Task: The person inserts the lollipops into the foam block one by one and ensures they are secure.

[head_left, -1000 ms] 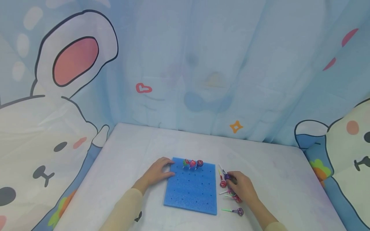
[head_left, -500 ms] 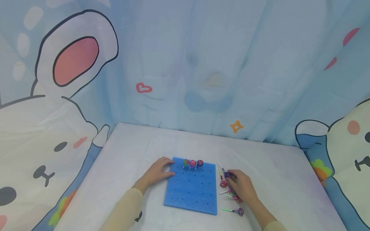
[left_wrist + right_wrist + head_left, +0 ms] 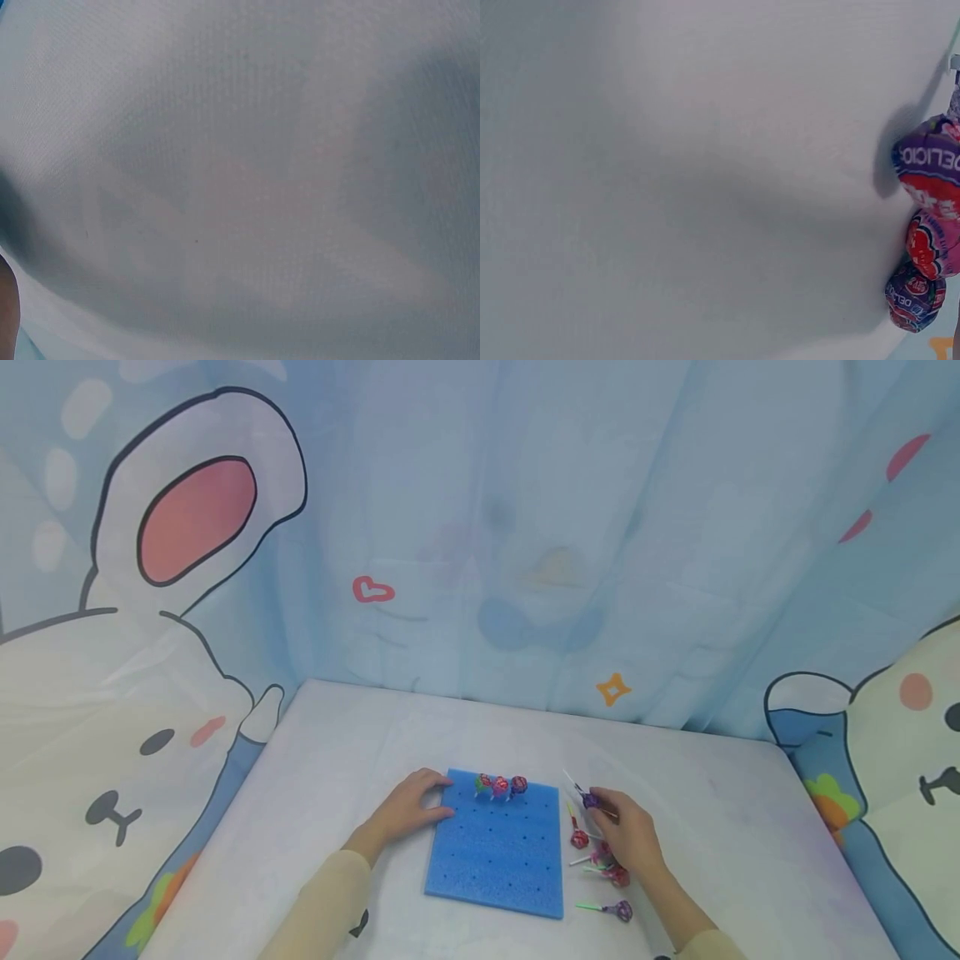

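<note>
My right hand [image 3: 628, 833] pinches a purple-wrapped lollipop [image 3: 592, 800] between thumb and fingers, its pale stick angled up and left. The blue foam board [image 3: 498, 852], dotted with small holes, lies left of that hand. Three lollipops [image 3: 500, 787] stand in the board's back row, their heads upward. Along the board's left edge rests my left hand [image 3: 408, 806], thumb and fingers spread with the tips on the edge. Beneath the right hand lie several loose lollipops, including a red one [image 3: 579, 839] and a red-and-green one [image 3: 617, 876], partly covered by the hand.
A purple lollipop with a green stick [image 3: 619, 910] lies nearest the front. Wrapped heads, a purple one [image 3: 930, 161] among them, crowd the right wrist view's right edge. A pale cloth [image 3: 375, 727] covers the table, and a printed curtain [image 3: 525, 527] hangs behind.
The right hand has raised the purple lollipop slightly up and away from the loose ones, uncovering more of the pile. The left hand and the board have stayed put.
</note>
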Available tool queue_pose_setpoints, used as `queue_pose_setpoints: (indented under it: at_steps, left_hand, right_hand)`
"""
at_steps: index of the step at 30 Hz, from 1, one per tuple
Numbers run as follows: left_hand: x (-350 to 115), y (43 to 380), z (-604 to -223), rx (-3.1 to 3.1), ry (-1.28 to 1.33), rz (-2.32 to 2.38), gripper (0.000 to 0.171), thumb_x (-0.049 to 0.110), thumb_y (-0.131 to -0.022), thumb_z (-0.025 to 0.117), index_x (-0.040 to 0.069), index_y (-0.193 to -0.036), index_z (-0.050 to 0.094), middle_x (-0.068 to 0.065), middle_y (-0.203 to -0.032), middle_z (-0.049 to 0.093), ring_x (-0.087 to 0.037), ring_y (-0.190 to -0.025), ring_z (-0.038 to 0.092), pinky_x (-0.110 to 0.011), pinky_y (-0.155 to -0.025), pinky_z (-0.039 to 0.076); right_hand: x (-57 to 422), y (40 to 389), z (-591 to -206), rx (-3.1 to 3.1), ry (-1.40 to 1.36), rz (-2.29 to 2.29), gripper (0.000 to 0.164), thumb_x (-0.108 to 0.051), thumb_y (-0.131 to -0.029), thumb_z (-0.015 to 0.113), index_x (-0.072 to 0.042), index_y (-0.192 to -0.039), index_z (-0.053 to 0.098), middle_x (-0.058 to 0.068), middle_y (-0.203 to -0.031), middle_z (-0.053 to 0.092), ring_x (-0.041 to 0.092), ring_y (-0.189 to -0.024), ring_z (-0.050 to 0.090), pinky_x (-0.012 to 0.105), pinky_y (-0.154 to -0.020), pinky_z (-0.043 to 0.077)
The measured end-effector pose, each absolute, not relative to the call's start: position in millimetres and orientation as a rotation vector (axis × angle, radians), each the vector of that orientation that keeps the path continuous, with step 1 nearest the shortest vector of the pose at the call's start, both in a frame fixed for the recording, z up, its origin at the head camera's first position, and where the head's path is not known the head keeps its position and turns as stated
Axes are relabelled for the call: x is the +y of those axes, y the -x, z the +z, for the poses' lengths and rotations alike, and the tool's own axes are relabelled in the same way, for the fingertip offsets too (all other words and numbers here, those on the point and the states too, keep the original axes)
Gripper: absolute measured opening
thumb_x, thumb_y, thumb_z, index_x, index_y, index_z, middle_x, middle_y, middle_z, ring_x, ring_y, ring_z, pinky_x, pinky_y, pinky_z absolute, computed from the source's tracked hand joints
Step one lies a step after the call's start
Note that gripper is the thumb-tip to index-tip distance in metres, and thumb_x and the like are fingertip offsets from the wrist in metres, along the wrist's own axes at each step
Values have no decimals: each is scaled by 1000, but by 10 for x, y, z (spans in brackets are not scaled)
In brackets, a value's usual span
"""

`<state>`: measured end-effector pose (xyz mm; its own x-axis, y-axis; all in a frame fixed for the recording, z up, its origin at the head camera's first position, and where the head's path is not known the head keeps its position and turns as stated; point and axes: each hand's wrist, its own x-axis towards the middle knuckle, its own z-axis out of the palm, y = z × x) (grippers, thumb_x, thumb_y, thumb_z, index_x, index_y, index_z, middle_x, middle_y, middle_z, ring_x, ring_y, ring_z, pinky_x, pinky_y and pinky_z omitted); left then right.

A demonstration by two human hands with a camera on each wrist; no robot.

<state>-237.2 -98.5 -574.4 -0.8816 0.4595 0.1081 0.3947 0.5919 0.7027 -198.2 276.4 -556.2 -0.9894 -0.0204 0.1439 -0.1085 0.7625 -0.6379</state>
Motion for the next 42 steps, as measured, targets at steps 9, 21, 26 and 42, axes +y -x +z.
queue_pose_setpoints:
  at_steps: [9,21,26,42]
  left_hand:
    - [-985,2375,-5746,2730,-754,1187,48,31,-89,72,9,-129,59,-5,-129,58,-25,-127,49,-44,-110,38]
    - [-988,2361,-5725,2733,-738,1160,48,32,-90,71,11,-131,59,-6,-130,57,-26,-128,48,-45,-110,38]
    - [-987,2356,-5714,2733,-741,1155,48,32,-90,71,10,-131,58,-5,-129,57,-26,-128,49,-44,-110,38]
    - [-984,2357,-5698,2733,-747,1163,47,31,-90,71,9,-130,59,-6,-129,58,-27,-127,49,-46,-110,39]
  right_hand:
    - [2729,1989,-5516,-2788,-70,1087,40,-6,-96,61,-2,-134,53,20,-131,58,37,-121,56,47,-96,50]
    - [2659,2003,-5427,-2745,17,1205,35,-7,-95,63,-6,-130,56,15,-130,60,32,-120,58,41,-97,49]
    - [2647,1994,-5401,-2717,-50,1198,35,-7,-95,63,-7,-130,58,16,-129,60,33,-117,60,38,-94,50]
    - [2550,2040,-5363,-2605,-142,1270,32,-7,-96,61,-8,-129,60,14,-128,61,33,-117,59,28,-93,51]
